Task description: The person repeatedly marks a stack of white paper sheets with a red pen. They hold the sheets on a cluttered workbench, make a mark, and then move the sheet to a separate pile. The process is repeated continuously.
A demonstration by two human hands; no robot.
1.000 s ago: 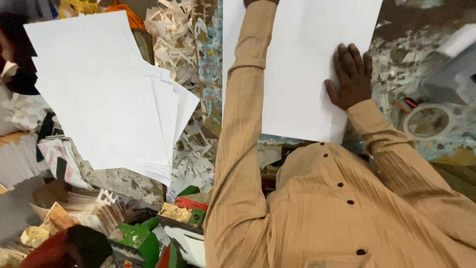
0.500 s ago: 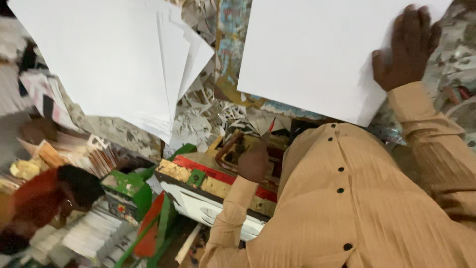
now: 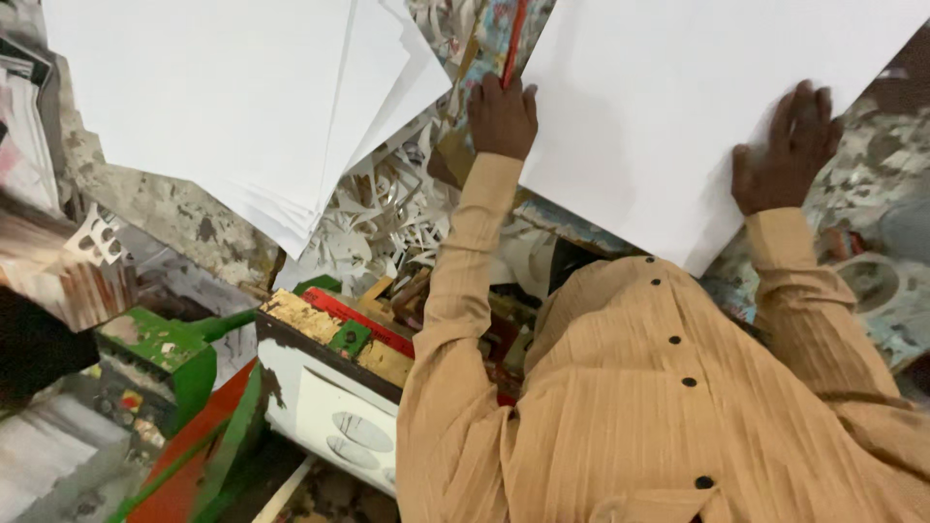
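A large white sheet (image 3: 668,107) lies on the paint-stained table (image 3: 872,194) in front of me. My right hand (image 3: 790,145) presses flat on the sheet's right part, fingers spread. My left hand (image 3: 502,114) is at the sheet's left edge, closed around a thin red stick-like tool (image 3: 513,44) that runs up along that edge. To the left, a fanned stack of white sheets (image 3: 242,97) rests apart from both hands.
A heap of white paper offcuts (image 3: 387,208) fills the gap between the stack and the sheet. Below the table edge stand a green, red and yellow machine part (image 3: 329,334) and a white panel (image 3: 339,416). A tape roll (image 3: 867,281) lies at right.
My left hand rose from below the table edge to the sheet's left edge and now grips the red tool. The view has shifted; the right hand stays on the sheet.
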